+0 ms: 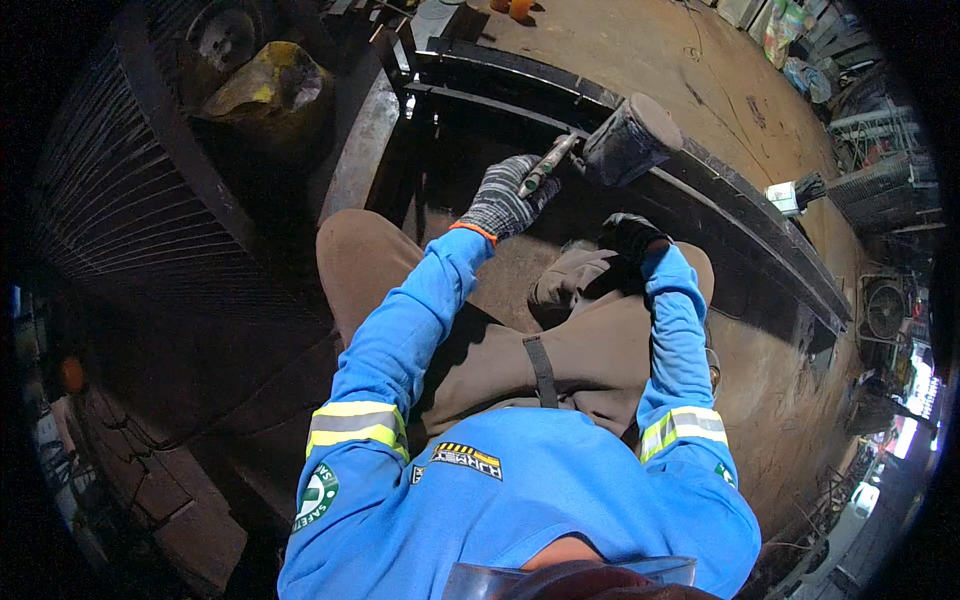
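My left hand point(503, 196), in a grey knit glove with an orange cuff, is closed around the handle of a heavy sledge hammer point(628, 140). The hammer's dark head hangs just over the top edge of a long black steel frame point(760, 215) that runs diagonally to the right. My right hand point(630, 236), in a dark glove, rests on my bent knee beside the frame; its fingers look curled, and I cannot see anything in them. I am crouching in a blue work shirt with reflective bands and brown trousers.
A paint brush point(795, 193) lies on the floor past the frame. A large dark metal grille point(120, 190) fills the left side, with a yellowish cylinder point(270, 80) behind it. A fan point(885, 310) and clutter stand at the right edge. Brick paving point(160, 480) shows lower left.
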The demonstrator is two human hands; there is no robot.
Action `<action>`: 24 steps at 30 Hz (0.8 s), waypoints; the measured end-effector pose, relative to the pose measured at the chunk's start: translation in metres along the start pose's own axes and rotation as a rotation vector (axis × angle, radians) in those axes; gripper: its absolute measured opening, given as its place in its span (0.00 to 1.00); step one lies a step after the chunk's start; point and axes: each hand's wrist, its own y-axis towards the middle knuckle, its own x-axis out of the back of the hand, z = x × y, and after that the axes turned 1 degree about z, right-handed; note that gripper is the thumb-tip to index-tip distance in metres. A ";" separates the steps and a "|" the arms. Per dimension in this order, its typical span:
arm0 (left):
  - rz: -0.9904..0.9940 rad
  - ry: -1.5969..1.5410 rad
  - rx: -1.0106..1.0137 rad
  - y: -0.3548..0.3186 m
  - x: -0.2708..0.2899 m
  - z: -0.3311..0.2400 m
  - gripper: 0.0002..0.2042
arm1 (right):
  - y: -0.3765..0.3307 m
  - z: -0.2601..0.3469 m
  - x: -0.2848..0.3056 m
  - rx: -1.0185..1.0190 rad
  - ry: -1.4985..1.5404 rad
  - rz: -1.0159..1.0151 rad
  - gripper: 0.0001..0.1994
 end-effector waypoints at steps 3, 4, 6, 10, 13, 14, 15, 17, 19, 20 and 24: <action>-0.023 0.124 -0.134 0.043 0.034 0.000 0.15 | 0.050 0.008 0.020 0.078 -0.142 -0.129 0.14; -0.006 0.073 -0.109 0.042 0.014 -0.007 0.15 | 0.050 -0.053 -0.013 0.157 -0.297 -0.159 0.15; -0.009 0.082 0.010 0.025 0.006 -0.001 0.14 | 0.051 -0.070 -0.039 0.248 -0.364 -0.145 0.17; -0.066 0.170 0.180 0.023 -0.012 0.015 0.16 | 0.013 -0.054 -0.029 -0.023 -0.100 -0.046 0.19; -0.209 0.276 0.261 0.026 0.001 0.038 0.18 | -0.022 -0.002 0.013 -0.212 0.064 0.041 0.25; -0.247 0.324 0.253 0.029 0.009 0.044 0.17 | -0.031 0.010 0.023 -0.280 0.117 0.070 0.28; -0.263 0.225 0.306 0.030 0.018 0.047 0.17 | -0.035 0.010 0.023 -0.290 0.130 0.056 0.26; -0.360 0.058 0.275 0.039 0.037 0.097 0.15 | -0.030 0.016 0.026 -0.270 0.146 0.028 0.23; -0.439 -0.082 0.302 0.035 0.065 0.072 0.17 | -0.027 0.011 0.021 -0.250 0.134 0.009 0.23; -0.465 -0.113 0.344 0.032 0.077 0.057 0.18 | -0.023 0.009 0.019 -0.231 0.134 0.012 0.23; -0.569 0.071 0.529 0.028 0.107 0.049 0.17 | -0.009 0.010 0.019 -0.147 0.136 -0.008 0.23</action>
